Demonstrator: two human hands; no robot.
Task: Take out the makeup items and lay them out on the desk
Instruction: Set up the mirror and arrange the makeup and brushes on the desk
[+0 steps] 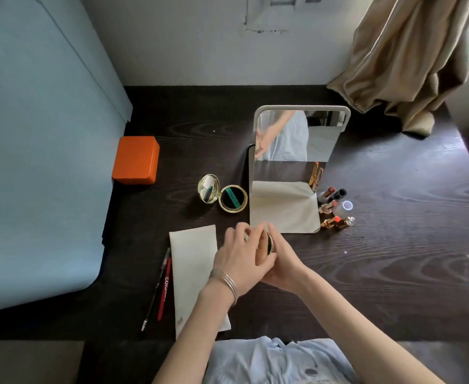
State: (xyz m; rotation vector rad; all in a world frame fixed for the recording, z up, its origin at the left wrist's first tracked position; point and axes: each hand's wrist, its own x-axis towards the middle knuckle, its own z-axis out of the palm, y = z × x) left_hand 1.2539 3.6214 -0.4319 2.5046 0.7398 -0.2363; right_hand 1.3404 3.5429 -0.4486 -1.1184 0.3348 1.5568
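Both hands meet over the dark wood-grain table [394,273], just in front of the standing white-framed mirror [297,151]. The right hand [281,263] has its fingers curled round a small round dark compact with a gold rim [270,243]; the left hand [240,259] lies over it with fingers spread, seemingly working the lid. A slipping lid could send the compact into the mirror's base or the cluster of gold and pink lipstick tubes [334,206] to the right, toppling them. An open round gold compact [222,195] lies behind, a flat cream pouch [193,261] beside the left wrist.
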